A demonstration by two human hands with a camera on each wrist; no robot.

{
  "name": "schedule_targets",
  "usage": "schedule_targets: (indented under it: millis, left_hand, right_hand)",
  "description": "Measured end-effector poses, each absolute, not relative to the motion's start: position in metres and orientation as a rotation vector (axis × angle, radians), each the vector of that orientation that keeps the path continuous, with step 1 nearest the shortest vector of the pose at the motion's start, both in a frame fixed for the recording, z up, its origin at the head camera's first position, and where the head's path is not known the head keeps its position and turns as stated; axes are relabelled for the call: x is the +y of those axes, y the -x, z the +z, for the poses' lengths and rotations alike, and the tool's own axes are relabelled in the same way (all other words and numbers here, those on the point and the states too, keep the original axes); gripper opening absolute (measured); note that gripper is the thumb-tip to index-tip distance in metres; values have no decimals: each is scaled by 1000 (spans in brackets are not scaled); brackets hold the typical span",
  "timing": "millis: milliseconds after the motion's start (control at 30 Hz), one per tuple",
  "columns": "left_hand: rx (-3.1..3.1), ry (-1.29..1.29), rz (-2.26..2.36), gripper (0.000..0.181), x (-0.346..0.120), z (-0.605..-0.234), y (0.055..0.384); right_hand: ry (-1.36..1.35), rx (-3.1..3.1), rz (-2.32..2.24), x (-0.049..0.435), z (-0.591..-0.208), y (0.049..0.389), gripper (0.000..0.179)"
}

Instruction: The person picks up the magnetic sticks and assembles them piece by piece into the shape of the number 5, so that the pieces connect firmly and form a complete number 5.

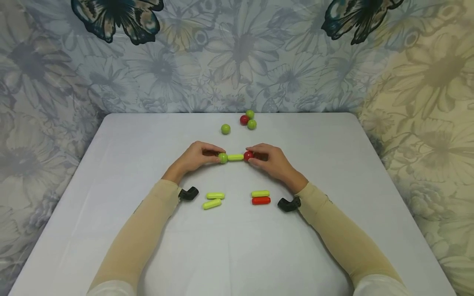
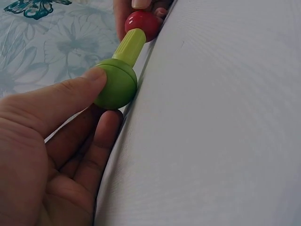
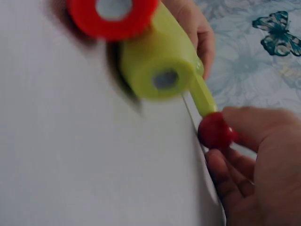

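Between the two hands a yellow-green rod (image 1: 235,157) links a green ball (image 2: 117,85) at its left end to a red ball (image 3: 215,131) at its right end. My left hand (image 1: 197,156) pinches the green ball between thumb and fingers. At the other end, my right hand (image 1: 272,160) pinches the red ball the same way. The joined piece lies level, close over the white table (image 1: 229,242). In the right wrist view, a loose yellow-green rod (image 3: 157,66) and a red rod (image 3: 113,23) loom near the camera, showing grey metallic end faces.
Nearer the body, two yellow-green rods (image 1: 215,195) lie at left; a yellow-green rod (image 1: 260,193) and a red rod (image 1: 261,200) lie side by side at right. Toward the back edge sit a lone green ball (image 1: 225,129) and a red ball (image 1: 244,120) touching two green balls (image 1: 252,124).
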State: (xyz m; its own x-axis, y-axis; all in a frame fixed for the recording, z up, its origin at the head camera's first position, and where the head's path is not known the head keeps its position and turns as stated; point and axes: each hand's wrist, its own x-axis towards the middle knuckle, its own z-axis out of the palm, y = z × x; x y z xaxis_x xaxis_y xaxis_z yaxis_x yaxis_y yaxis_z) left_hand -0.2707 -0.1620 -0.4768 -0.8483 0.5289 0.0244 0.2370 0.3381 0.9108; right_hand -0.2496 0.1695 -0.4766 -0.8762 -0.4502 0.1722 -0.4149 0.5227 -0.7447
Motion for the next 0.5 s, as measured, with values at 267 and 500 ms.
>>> schedule_targets:
  millis: [267,500]
  left_hand:
    - [2350,-682,1521,29,-166,-473,273]
    - [2342,-702,1486,29,-162,-474,271]
  right_hand:
    - [850,2687,-1313,188,-428,252,28]
    - [954,2553,-1076,199,-406,215,24]
